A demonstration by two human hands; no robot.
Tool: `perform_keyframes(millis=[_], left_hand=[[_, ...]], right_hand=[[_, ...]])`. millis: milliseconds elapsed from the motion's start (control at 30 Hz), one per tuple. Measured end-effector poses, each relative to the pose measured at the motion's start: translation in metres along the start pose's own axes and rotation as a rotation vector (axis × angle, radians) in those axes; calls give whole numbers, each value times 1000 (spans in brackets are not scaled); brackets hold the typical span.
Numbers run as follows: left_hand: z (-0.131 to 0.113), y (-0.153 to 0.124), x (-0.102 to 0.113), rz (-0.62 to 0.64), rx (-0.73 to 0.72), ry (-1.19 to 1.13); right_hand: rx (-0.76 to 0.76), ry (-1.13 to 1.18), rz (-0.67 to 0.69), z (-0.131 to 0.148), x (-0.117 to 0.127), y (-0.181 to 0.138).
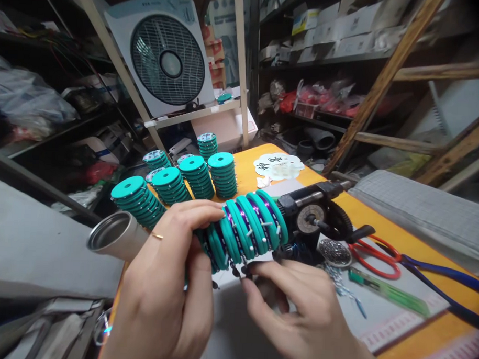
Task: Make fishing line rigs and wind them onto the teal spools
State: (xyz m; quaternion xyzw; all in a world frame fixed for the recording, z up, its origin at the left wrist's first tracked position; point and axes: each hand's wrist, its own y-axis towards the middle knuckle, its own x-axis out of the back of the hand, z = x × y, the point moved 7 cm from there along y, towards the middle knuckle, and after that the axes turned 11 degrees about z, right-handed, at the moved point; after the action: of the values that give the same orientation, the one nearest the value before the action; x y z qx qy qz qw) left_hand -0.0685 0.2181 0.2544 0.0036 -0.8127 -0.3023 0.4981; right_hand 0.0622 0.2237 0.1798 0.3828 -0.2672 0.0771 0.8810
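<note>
My left hand (165,287) is closed around the near end of a row of green foam line spools (245,227). Purple-banded line with white pegs shows in the grooves between the discs. The row's far end meets a black hand-cranked winder (311,216) with a gear and a handle. Just below the spools, my right hand (302,297) pinches a small dark piece (250,270) at a line's end. Similar dark bits dangle beside it. My left palm hides part of the nearest spools.
Stacks of green spools (194,175) stand at the table's back left, near a metal cup (117,235). To the right lie red-handled scissors (378,255), blue-handled pliers (448,276), a green utility knife (388,292) and a dish of small metal parts (334,253). A box fan (168,67) stands behind.
</note>
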Motion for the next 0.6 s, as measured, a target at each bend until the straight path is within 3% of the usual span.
perform_keyframes(millis=[233, 433, 600], left_hand=[[-2, 0, 1, 36, -42, 25], [-3, 1, -1, 30, -58, 75], [-7, 1, 0, 26, -60, 60]], right_hand=[[-117, 150, 101, 9, 4, 0], [-348, 428, 339, -8, -15, -8], [-380, 578, 341, -14, -18, -5]])
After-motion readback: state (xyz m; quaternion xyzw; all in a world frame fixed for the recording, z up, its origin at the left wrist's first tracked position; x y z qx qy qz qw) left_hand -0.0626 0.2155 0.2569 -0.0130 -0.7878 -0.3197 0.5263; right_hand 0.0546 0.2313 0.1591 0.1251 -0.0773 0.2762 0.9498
